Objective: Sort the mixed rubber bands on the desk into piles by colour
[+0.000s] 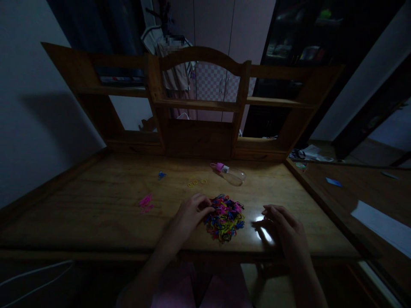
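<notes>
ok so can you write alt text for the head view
A person's left hand is at the left edge of a colourful pile of small bands on a wooden desk; the right hand is to its right. Pink bands, yellow bands, blue bands and a clear bottle lie nearby.

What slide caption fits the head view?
Left hand at the colourful pile, right hand apart from it, bottle lying beyond.
</notes>
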A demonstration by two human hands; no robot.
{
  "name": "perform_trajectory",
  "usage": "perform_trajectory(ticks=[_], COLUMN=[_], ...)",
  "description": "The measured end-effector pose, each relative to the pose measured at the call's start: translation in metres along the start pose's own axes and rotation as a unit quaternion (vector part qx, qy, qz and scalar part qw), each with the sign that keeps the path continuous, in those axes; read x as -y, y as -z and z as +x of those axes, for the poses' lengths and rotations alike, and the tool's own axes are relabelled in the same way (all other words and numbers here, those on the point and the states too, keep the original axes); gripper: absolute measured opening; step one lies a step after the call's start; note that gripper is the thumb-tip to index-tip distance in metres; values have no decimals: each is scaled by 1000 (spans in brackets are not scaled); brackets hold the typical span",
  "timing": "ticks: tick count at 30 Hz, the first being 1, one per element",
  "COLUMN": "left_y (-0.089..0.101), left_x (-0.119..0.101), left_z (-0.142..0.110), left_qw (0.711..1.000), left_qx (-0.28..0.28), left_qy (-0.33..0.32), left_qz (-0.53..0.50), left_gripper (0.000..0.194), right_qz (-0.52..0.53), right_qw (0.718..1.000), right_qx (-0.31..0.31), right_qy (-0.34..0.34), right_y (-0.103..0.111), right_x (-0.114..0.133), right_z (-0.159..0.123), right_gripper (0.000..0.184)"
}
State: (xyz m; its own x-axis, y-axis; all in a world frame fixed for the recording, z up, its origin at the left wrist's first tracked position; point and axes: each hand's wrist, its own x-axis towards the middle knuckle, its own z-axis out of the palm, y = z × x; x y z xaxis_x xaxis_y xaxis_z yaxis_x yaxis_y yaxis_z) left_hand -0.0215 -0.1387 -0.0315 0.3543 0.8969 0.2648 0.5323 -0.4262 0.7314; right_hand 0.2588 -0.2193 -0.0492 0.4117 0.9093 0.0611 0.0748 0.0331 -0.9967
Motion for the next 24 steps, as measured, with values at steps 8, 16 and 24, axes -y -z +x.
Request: perform_trajectory(ticks=[8,16,24], left_y=[4,7,38], left_x=[-11,-3,11], left_z=[2,4,-7], left_qw=[996,996,1000], left_qx=[84,64,4], left_qy=[-23,-52,12], left_qz=[12,30,19], left_gripper=[12,7,10], right_qz=[-6,-10,10], right_qw=[1000,1000,1000], right_qx=[5,16,15], right_qy=[5,6,-1], right_y=[1,2,2], right_x=[-2,-2,-4], right_z=[2,1,2], right_gripper=[31,28,29])
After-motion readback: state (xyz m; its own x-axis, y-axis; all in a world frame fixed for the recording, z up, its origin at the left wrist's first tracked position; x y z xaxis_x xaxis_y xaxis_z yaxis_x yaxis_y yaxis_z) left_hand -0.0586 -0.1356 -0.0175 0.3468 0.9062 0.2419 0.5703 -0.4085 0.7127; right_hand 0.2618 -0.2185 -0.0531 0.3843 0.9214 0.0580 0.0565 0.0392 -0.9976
